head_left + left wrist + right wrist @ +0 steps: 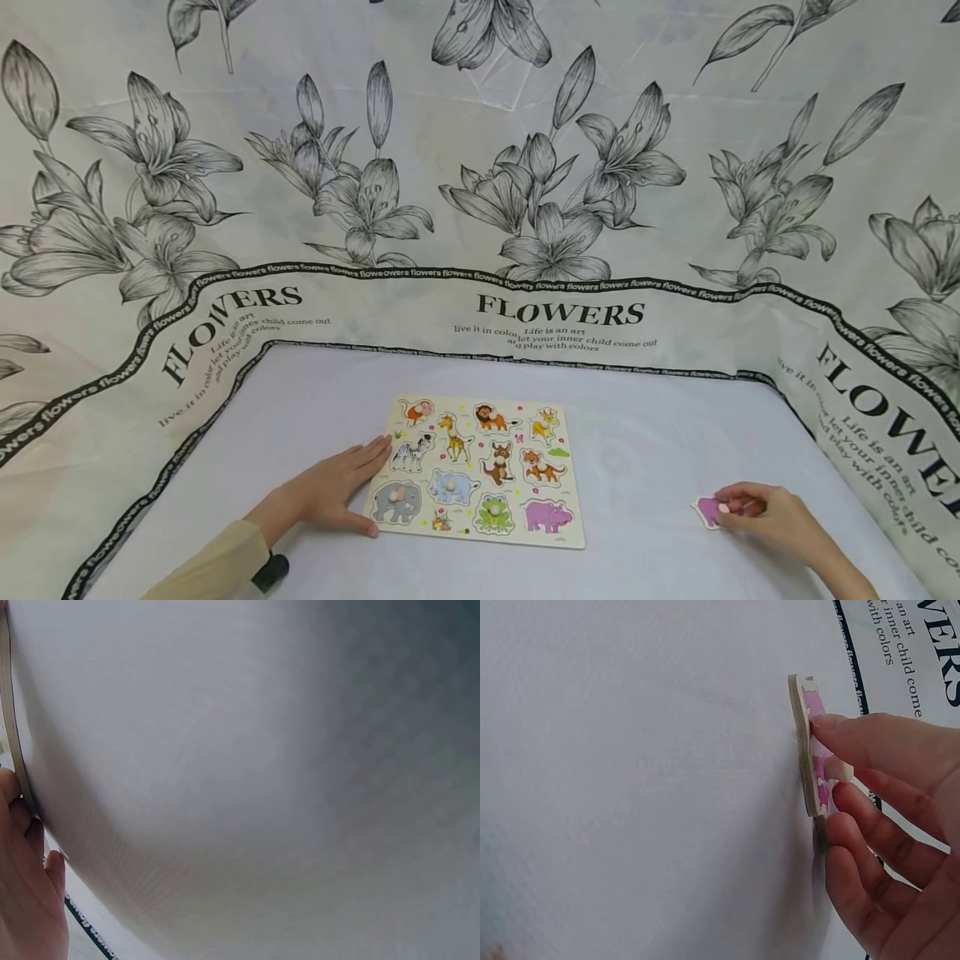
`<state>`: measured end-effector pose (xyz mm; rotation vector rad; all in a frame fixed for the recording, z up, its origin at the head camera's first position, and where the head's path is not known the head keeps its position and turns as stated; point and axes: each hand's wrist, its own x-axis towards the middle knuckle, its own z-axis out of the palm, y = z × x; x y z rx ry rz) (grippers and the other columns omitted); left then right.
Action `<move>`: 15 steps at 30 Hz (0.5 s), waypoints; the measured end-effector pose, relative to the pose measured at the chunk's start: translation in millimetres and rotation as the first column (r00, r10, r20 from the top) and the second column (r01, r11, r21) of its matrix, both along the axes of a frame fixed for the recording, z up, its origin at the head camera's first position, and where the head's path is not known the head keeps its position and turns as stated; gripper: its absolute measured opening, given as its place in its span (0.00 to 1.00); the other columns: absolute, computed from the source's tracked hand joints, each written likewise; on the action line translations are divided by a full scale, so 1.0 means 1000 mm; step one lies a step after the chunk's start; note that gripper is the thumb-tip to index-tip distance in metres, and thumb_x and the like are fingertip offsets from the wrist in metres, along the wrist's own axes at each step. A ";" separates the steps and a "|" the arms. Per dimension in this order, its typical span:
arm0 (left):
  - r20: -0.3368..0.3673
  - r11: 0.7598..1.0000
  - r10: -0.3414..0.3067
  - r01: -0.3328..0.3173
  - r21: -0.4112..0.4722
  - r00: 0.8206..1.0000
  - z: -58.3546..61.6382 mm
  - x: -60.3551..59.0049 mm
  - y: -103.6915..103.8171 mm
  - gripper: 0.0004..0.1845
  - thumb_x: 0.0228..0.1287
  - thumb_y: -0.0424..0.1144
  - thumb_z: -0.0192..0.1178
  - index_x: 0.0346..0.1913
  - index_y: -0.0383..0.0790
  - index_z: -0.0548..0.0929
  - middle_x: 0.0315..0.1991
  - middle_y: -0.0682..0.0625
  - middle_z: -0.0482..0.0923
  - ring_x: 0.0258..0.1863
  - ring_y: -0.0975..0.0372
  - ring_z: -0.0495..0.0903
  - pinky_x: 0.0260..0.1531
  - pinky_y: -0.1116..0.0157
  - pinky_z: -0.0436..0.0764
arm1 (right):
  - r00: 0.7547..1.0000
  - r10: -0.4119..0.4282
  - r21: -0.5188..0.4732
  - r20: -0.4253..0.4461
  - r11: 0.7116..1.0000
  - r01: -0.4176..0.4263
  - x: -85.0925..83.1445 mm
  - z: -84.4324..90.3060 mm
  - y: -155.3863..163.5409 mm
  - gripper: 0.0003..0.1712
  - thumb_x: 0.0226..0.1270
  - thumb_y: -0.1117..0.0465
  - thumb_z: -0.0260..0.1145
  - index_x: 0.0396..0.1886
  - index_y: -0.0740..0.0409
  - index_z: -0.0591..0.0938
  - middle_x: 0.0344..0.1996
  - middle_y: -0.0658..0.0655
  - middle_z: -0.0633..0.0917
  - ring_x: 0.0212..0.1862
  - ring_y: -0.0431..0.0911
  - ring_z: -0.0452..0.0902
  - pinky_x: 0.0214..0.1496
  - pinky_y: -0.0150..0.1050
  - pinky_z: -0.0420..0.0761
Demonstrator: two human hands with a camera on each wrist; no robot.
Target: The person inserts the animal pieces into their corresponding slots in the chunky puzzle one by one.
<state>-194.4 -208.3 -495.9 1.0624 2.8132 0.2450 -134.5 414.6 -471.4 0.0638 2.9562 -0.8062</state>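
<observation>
Two hands are well apart on the white table [645, 467]: the left hand [333, 493] lies flat with straight fingers against the puzzle board's [480, 471] left edge, while the right hand [768, 518] pinches the peg of a pink puzzle piece [707, 510] lying on the table right of the board

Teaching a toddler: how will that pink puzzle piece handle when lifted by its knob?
The pink puzzle piece looks like thick flat board, so probably stiff and light. Its white knob, pinched by the right hand, should give a sure grip. Flat, so unlikely to roll.

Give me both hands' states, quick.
Left hand: open, fingers flat against the wooden animal puzzle board.
Right hand: pinching the pink wooden puzzle piece.
</observation>
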 end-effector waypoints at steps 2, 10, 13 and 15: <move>-0.008 1.000 -0.007 0.007 -0.002 1.000 0.001 0.001 0.000 0.60 0.48 0.76 0.56 0.74 0.35 0.54 0.77 0.42 0.49 0.75 0.51 0.53 0.71 0.51 0.63 | 1.000 -0.001 0.002 0.004 1.000 0.001 -0.001 -0.001 -0.001 0.23 0.53 0.50 0.74 0.44 0.60 0.85 0.28 0.47 0.83 0.27 0.31 0.69 0.28 0.28 0.73; -0.020 1.000 -0.021 0.021 0.001 1.000 0.001 0.001 0.001 0.60 0.48 0.76 0.56 0.74 0.34 0.55 0.76 0.41 0.50 0.75 0.50 0.54 0.71 0.51 0.64 | 0.999 -0.020 -0.019 0.030 1.000 0.021 -0.002 -0.001 -0.001 0.23 0.54 0.49 0.73 0.43 0.62 0.85 0.28 0.49 0.84 0.26 0.31 0.71 0.28 0.27 0.74; -0.020 1.000 -0.018 0.018 -0.001 1.000 0.002 0.001 0.001 0.60 0.48 0.75 0.57 0.74 0.34 0.55 0.76 0.41 0.50 0.75 0.50 0.55 0.71 0.51 0.63 | 0.999 -0.022 -0.025 0.045 0.999 0.023 -0.003 -0.001 0.000 0.23 0.55 0.49 0.73 0.42 0.63 0.85 0.28 0.49 0.84 0.26 0.32 0.72 0.27 0.28 0.74; -0.015 1.000 -0.014 0.014 0.001 1.000 0.002 0.001 0.001 0.61 0.48 0.75 0.57 0.74 0.34 0.55 0.76 0.41 0.50 0.75 0.50 0.54 0.71 0.52 0.63 | 0.998 -0.027 -0.028 0.053 0.999 0.029 -0.004 -0.001 0.000 0.23 0.55 0.49 0.72 0.42 0.63 0.85 0.28 0.48 0.85 0.26 0.33 0.73 0.27 0.28 0.75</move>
